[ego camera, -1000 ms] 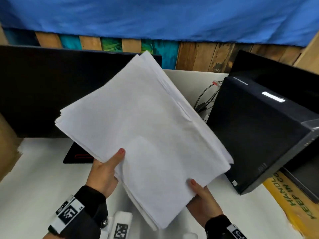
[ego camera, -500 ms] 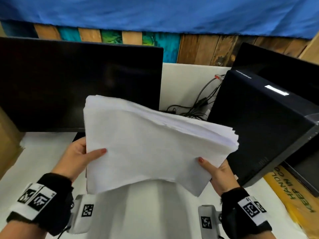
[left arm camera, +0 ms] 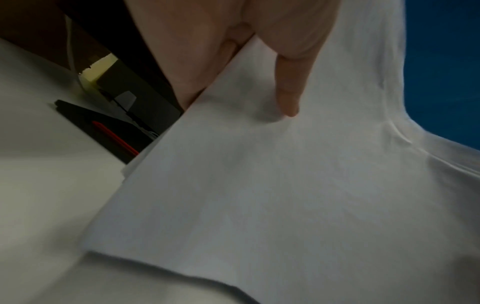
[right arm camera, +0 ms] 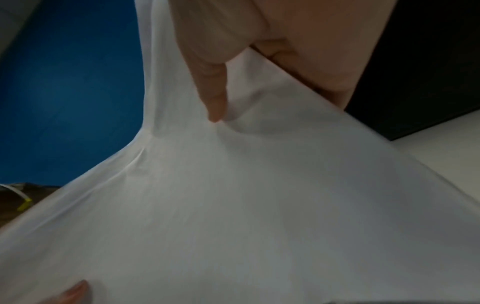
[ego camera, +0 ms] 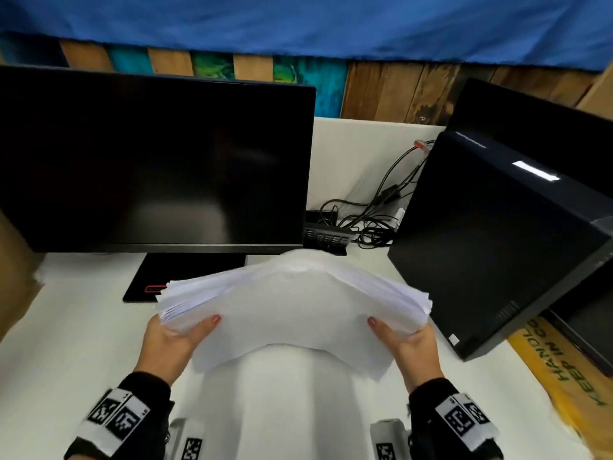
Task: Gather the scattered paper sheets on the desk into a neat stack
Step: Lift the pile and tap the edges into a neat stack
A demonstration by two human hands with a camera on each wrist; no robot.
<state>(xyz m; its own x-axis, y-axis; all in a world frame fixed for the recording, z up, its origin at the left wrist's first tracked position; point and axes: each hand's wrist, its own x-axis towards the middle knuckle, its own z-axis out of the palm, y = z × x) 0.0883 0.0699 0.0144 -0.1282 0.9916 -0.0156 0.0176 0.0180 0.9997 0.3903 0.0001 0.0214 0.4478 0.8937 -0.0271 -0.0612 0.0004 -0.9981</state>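
Observation:
A thick stack of white paper sheets (ego camera: 295, 310) is held nearly upright above the white desk (ego camera: 66, 343), bowed upward in the middle. My left hand (ego camera: 172, 340) grips its left edge, thumb on the near face. My right hand (ego camera: 408, 340) grips the right edge the same way. In the left wrist view the paper stack (left arm camera: 285, 195) fills the frame with my left hand's thumb (left arm camera: 291, 92) pressed on it. The right wrist view shows the paper (right arm camera: 246, 205) under my right hand's thumb (right arm camera: 215, 98). The other fingers are hidden behind the sheets.
A black monitor (ego camera: 149, 167) stands at the back left, its base (ego camera: 185, 277) just behind the paper. A black computer case (ego camera: 491, 244) lies tilted at the right, with tangled cables (ego camera: 374, 214) between them. A yellow-printed cardboard box (ego camera: 564, 376) sits at the right edge.
The stack swung from a tilted, one-corner-up pose to level and came down toward the desk. My hands moved apart to its left and right edges, and the sheets bowed upward.

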